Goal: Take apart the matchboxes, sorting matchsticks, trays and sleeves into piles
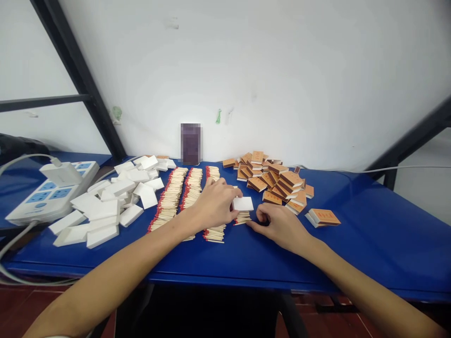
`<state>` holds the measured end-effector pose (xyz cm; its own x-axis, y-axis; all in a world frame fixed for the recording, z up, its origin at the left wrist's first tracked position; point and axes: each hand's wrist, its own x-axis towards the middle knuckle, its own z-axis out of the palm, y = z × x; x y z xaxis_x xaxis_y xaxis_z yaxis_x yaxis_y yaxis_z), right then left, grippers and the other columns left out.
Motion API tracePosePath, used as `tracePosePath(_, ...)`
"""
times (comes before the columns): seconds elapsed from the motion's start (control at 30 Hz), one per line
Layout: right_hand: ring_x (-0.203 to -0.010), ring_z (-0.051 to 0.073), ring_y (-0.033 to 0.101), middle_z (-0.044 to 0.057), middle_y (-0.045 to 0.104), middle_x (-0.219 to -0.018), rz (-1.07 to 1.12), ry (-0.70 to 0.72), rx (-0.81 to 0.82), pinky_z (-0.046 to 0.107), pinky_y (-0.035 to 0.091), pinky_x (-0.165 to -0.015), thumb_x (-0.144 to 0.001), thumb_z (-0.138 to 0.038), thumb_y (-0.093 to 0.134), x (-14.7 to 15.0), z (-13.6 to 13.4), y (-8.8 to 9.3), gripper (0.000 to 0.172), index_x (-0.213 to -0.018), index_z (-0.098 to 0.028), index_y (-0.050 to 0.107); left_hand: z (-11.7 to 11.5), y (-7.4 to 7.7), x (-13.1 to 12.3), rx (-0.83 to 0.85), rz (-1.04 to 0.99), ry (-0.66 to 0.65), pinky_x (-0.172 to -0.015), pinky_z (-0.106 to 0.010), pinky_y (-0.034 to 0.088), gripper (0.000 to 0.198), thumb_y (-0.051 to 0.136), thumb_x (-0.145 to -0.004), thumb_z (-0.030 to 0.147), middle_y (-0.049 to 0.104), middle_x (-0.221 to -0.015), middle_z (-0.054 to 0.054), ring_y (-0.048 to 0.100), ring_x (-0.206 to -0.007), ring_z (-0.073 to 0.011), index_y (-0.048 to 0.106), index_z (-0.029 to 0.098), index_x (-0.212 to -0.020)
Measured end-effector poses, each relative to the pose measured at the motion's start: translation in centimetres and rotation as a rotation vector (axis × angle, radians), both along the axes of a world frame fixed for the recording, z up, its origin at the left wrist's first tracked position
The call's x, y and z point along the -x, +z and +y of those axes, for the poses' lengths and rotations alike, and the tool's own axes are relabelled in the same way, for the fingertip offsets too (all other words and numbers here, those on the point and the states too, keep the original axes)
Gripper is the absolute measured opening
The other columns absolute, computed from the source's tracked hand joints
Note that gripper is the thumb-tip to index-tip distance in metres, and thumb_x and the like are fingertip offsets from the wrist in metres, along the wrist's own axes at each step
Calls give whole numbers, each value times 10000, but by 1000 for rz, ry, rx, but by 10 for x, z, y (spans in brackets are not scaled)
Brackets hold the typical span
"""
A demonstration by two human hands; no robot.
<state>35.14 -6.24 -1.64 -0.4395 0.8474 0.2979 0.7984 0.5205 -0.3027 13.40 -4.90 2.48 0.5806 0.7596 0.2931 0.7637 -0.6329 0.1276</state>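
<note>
My left hand [216, 202] pinches a small white box tray [243, 203] between thumb and fingers, over a short row of red-tipped matches [242, 218]. To the right of those matches is my right hand [276, 223], its fingers curled and the index finger and thumb near the row's lower end; whether anything is between them is too small to tell. Long rows of matches [169, 195] lie to the left, partly behind my left hand and forearm. Behind my right hand is a heap of orange matchbox sleeves [282, 180].
White box trays [109, 202] are piled on the left of the blue table [373, 225], beside a power strip [52, 197] with cables. A phone [190, 144] leans on the wall. Orange-and-white matchboxes [324, 217] lie right of my right hand.
</note>
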Motion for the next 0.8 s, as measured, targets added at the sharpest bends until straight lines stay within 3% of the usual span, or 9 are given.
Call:
tracePosePath(0.2,-546,115,459,-32,547,-641,-24,39,-36,250,295,-524,-831,-337,638,7,-4,0,302,-669,-222,412,-1,23,25,-49,-122,127,-887,-415,376,290,681,-835,345,752,-1061,-42,594,-1035,-272,702,211,-1091)
tracePosePath(0.33,-570,114,502,-30,584,-687,-38,126,-50,241,305,-535,-845,-311,618,12,-4,0,202,-745,-223,467,-10,44,76,-125,-121,281,-895,-407,376,275,636,-866,398,750,-1100,-33,603,-1009,-268,709,227,-1069)
tracePosePath(0.47,-537,110,493,-29,562,-637,-33,147,-98,240,303,-525,-877,-296,566,19,2,0,232,-695,-221,443,-30,56,137,-211,23,524,-884,-423,371,338,573,-896,450,743,-1108,-75,603,-1033,-312,696,202,-1090)
tracePosePath(0.6,-520,111,494,-30,552,-618,-30,147,-131,242,324,-514,-906,-347,548,15,-1,4,265,-694,-225,445,-59,53,185,-260,152,661,-910,-442,355,400,519,-909,509,735,-1130,-83,583,-1080,-334,677,206,-1116)
tracePosePath(0.7,-544,134,540,-26,582,-637,-80,47,-182,259,374,-534,-934,-414,511,-10,-9,12,247,-765,-234,503,-83,41,209,-300,183,700,-874,-416,352,426,469,-922,531,725,-1155,-87,589,-1098,-330,674,220,-1127)
tracePosePath(0.8,-765,207,651,39,701,-913,-178,-132,-313,321,482,-679,-924,-422,471,-54,-17,18,211,-926,-246,587,-103,26,221,-339,173,710,-856,-404,346,439,419,-941,526,731,-1129,-95,605,-1076,-323,677,222,-1127)
